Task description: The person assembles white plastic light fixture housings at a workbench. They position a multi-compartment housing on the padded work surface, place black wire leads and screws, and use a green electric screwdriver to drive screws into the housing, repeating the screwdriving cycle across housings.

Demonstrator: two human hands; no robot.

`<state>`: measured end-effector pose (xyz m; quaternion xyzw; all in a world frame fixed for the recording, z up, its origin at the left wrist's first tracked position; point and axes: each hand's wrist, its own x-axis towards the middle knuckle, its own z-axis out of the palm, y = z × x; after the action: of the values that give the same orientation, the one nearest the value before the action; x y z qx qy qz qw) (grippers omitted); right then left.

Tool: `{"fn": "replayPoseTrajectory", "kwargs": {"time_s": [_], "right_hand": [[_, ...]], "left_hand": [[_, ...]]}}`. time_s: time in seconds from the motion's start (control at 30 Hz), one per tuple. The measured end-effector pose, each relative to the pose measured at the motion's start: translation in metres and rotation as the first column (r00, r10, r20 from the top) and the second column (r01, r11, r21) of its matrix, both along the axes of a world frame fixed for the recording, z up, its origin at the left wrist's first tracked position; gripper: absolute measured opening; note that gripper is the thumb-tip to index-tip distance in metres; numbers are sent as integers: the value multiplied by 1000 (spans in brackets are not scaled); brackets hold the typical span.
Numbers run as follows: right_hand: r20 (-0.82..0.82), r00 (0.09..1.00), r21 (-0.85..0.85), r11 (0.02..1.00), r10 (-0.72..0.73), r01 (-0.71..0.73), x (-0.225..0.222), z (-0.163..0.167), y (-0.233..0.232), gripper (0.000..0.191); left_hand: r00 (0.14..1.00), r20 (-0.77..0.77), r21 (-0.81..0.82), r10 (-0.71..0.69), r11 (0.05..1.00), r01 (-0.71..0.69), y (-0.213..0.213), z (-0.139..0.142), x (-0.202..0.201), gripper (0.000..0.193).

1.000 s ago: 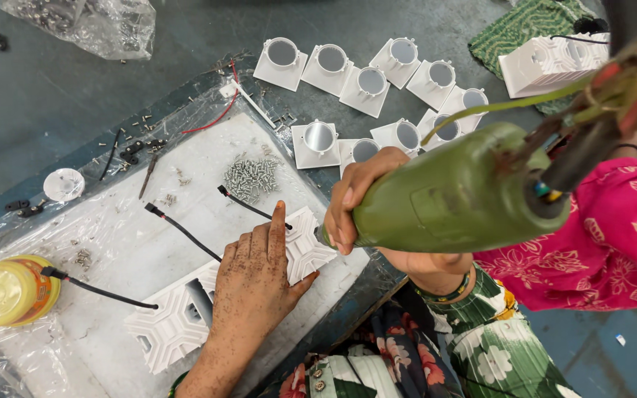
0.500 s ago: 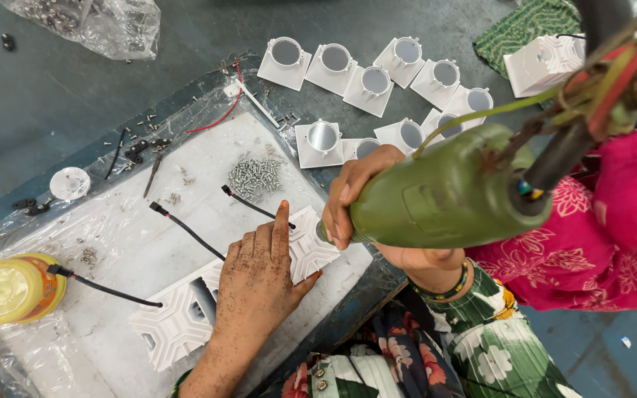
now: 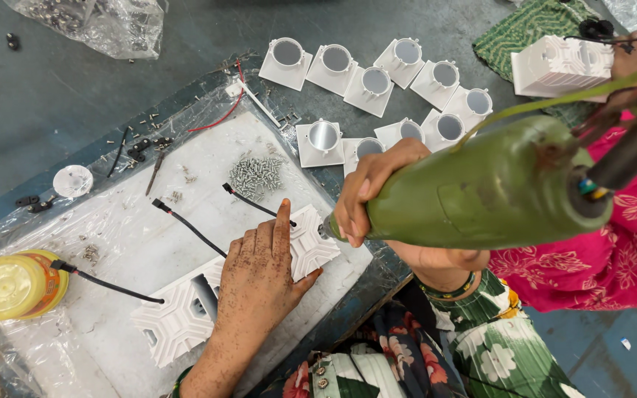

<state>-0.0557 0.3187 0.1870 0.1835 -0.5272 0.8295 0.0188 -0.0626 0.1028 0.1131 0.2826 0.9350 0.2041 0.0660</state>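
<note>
On the plastic-covered white board (image 3: 149,243), my left hand (image 3: 259,276) lies flat, fingers spread, pinning the white ribbed housing (image 3: 311,247) down; nothing is gripped, it's just pressed. My right hand (image 3: 366,195) is wrapped tight round the nose of the green power screwdriver (image 3: 481,191), whose tip sits at the housing's right edge, just beside my left index finger.

Step, as I read it: driving a screw into that housing (the bit itself is hidden behind my fingers, so I can't tell if it's seated).

A second ribbed housing (image 3: 175,320) lies lower left on the board with a black lead (image 3: 108,284) running toward the yellow-lidded jar (image 3: 12,284). The screw pile (image 3: 256,173) is near, up the board. White cup fittings (image 3: 377,81) sit in rows beyond, on the grey table (image 3: 75,96).

Next move probably needs the tool kept square to the housing, steady downward pressure, and my left fingers clear of the bit.
</note>
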Motion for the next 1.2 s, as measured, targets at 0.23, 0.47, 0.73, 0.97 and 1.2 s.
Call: {"fn": "replayPoseTrajectory", "kwargs": {"time_s": [0.23,0.47,0.73,0.97,1.2], "right_hand": [[-6,999,-12,999,31,-31,2,-3,0,86],[9,998,-17,998,65,-65,1,-5,0,85],[58,996,-22,998,66,-65,4,-7,-2,89],[99,992,-11,997,77,-77,7,-9,-1,88],[45,996,-9,997,71,-71,6,-10,6,89]], "left_hand": [[999,-39,20,-3,1000,4,-1,-3,1,115],[999,-47,8,6,1000,-5,1,0,1,115],[997,-74,8,-4,1000,5,2,-1,1,112],[997,-77,9,-3,1000,4,2,-2,1,112],[998,-58,15,2,1000,-1,2,-3,2,111]]}}
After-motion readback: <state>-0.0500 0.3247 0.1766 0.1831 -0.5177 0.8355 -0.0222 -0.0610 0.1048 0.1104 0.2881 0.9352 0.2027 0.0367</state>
